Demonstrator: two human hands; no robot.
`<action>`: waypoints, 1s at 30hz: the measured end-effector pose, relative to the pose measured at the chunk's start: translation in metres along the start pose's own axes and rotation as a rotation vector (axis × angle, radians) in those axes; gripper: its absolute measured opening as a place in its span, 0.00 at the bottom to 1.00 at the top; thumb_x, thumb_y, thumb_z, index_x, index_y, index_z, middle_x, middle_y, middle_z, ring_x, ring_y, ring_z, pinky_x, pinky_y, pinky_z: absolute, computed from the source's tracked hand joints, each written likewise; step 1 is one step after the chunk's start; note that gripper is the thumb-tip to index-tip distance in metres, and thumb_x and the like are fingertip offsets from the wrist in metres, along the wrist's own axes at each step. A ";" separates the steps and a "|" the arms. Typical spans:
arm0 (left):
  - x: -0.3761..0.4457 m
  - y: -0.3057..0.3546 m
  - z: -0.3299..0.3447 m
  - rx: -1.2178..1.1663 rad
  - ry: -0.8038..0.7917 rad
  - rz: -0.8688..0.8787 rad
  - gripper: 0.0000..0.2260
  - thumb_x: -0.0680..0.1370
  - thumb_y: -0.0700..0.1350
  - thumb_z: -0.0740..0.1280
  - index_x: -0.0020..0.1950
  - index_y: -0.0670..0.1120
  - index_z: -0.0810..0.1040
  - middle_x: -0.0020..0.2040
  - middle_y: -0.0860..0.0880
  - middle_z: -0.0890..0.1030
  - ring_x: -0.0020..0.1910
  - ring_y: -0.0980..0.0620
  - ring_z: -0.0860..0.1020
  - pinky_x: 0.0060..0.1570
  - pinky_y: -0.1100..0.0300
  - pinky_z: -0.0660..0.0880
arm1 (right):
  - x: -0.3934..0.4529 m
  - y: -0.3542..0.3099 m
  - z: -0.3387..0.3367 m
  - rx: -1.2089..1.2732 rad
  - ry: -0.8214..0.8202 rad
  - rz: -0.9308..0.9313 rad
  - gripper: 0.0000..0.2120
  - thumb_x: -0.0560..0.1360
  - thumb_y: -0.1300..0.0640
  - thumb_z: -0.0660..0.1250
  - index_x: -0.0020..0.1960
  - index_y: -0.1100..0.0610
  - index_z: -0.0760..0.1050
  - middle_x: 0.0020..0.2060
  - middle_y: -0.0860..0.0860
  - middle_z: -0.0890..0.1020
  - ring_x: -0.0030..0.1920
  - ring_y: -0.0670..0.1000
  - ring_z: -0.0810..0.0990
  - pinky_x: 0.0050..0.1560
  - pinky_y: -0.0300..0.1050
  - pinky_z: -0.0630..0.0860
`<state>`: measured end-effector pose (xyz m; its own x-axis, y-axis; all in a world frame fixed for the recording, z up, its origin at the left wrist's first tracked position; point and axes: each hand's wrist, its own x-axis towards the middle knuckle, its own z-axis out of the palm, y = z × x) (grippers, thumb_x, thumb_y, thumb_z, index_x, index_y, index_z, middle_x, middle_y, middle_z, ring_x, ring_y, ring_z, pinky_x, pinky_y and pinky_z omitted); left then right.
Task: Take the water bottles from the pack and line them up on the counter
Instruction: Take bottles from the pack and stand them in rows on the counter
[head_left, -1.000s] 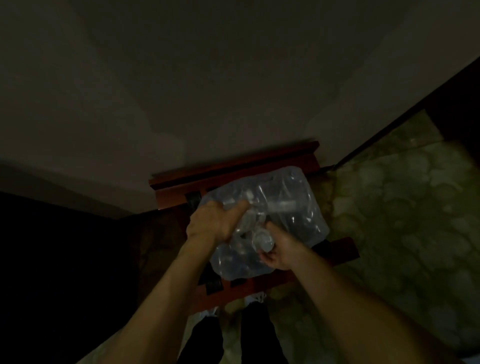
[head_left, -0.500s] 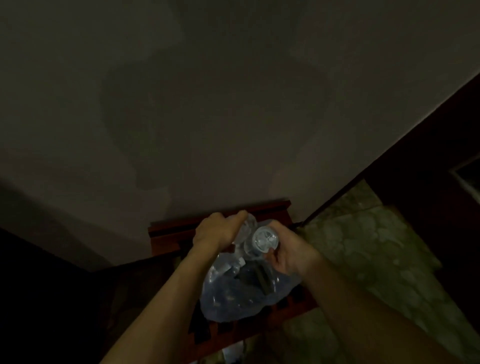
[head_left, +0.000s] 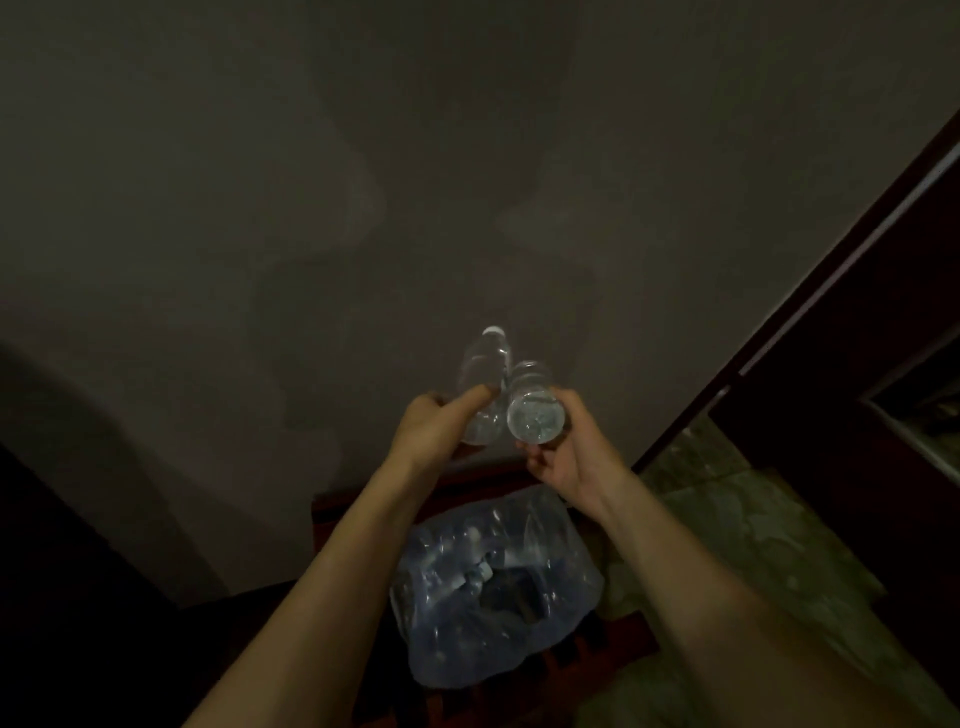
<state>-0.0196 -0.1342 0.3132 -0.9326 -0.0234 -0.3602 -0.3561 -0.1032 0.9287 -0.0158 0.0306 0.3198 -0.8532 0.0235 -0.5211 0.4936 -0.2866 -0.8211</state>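
The room is dim. My left hand (head_left: 435, 427) grips a clear water bottle (head_left: 484, 374) with a white cap, its neck pointing away from me. My right hand (head_left: 569, 457) holds a second clear bottle (head_left: 535, 413) beside it, its round bottom facing me. Both bottles are raised in front of the grey wall and touch each other. Below my forearms lies the torn plastic pack (head_left: 493, 587) with more bottles inside, resting on a red-brown wooden stand (head_left: 332, 512).
A plain grey wall (head_left: 415, 182) fills the view ahead. Dark wooden furniture (head_left: 857, 338) rises at the right. A mottled greenish floor (head_left: 753, 530) lies to the right of the stand. The left side is in deep shadow.
Both hands have risen from the pack, each with a bottle pulled out of the plastic. The view has tilted up, so the pack now sits lower in the frame.
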 end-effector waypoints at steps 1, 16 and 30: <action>-0.006 0.004 -0.003 0.010 0.002 0.024 0.22 0.68 0.58 0.75 0.52 0.42 0.81 0.41 0.47 0.85 0.35 0.54 0.84 0.30 0.63 0.77 | -0.007 0.000 0.001 -0.005 -0.032 -0.037 0.20 0.72 0.44 0.69 0.56 0.56 0.79 0.41 0.54 0.83 0.32 0.47 0.77 0.30 0.39 0.75; -0.148 0.021 -0.055 0.140 0.114 0.278 0.22 0.68 0.42 0.77 0.57 0.49 0.72 0.50 0.49 0.82 0.39 0.59 0.84 0.34 0.68 0.78 | -0.112 0.024 0.054 -0.055 -0.379 -0.353 0.27 0.65 0.50 0.76 0.62 0.50 0.75 0.52 0.53 0.86 0.49 0.52 0.85 0.40 0.46 0.81; -0.242 0.061 -0.165 0.037 0.387 0.551 0.24 0.65 0.52 0.80 0.54 0.50 0.72 0.44 0.52 0.81 0.38 0.62 0.83 0.34 0.68 0.77 | -0.199 0.048 0.191 0.009 -0.441 -0.521 0.46 0.51 0.36 0.82 0.62 0.54 0.70 0.50 0.52 0.84 0.43 0.51 0.86 0.30 0.44 0.79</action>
<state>0.1943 -0.2991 0.4426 -0.8926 -0.4183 0.1683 0.1579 0.0596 0.9857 0.1462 -0.1705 0.4284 -0.9690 -0.2312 0.0866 0.0001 -0.3512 -0.9363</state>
